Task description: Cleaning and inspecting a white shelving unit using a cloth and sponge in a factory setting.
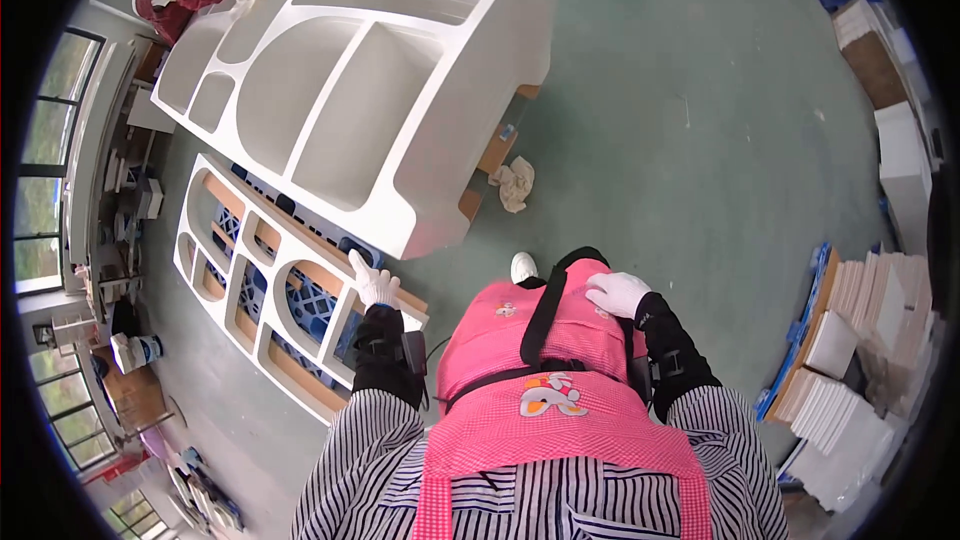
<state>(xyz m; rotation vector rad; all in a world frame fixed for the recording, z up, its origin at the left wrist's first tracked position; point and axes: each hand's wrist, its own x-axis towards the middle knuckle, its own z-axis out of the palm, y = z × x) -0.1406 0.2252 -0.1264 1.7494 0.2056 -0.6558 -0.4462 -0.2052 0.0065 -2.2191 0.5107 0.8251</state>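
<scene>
My left hand (375, 283), in a white knit glove, is at the near right end of a low white frame panel (345, 370) with rounded cut-outs. Its fingers are stretched out and hold nothing; whether they touch the panel I cannot tell. My right hand (617, 294), also gloved in white, lies on the pink checked apron (480, 340) over my thigh, fingers extended and empty. Beyond the left hand stands a big white moulded shell (470, 110) with several deep rounded compartments, raised on wooden blocks (497, 148).
A crumpled cloth (514, 184) lies on the green floor by the shell. A person in a red top (172, 0) reaches to the shell's far end. Stacked white boards (835, 400) and a blue pallet (797, 335) line the right; shelves with goods (125, 200) stand under the left windows.
</scene>
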